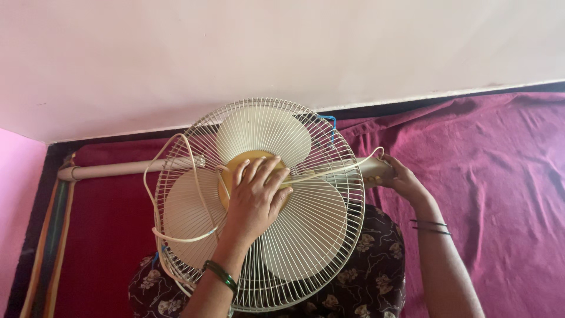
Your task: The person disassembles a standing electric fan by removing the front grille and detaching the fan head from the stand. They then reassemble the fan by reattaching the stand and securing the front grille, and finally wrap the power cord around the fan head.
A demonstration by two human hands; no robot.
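A cream pedestal fan lies across my lap, its round wire grille (pixel 321 232) facing up with three pale blades (pixel 265 132) behind it. My left hand (pixel 256 194) rests flat on the yellow hub (pixel 250 158) at the grille's middle, fingers spread. My right hand (pixel 400 176) grips the fan's neck housing (pixel 372 168) at the right edge of the grille. A cream power cord (pixel 179 141) loops over the grille and runs across to the right hand. The fan's pole (pixel 112 169) sticks out to the left.
A maroon cloth (pixel 500 165) covers the floor, wrinkled on the right. A pale wall (pixel 282 47) stands close behind the fan. A striped mat edge (pixel 53 235) runs along the left. My dark floral garment (pixel 371 277) shows under the fan.
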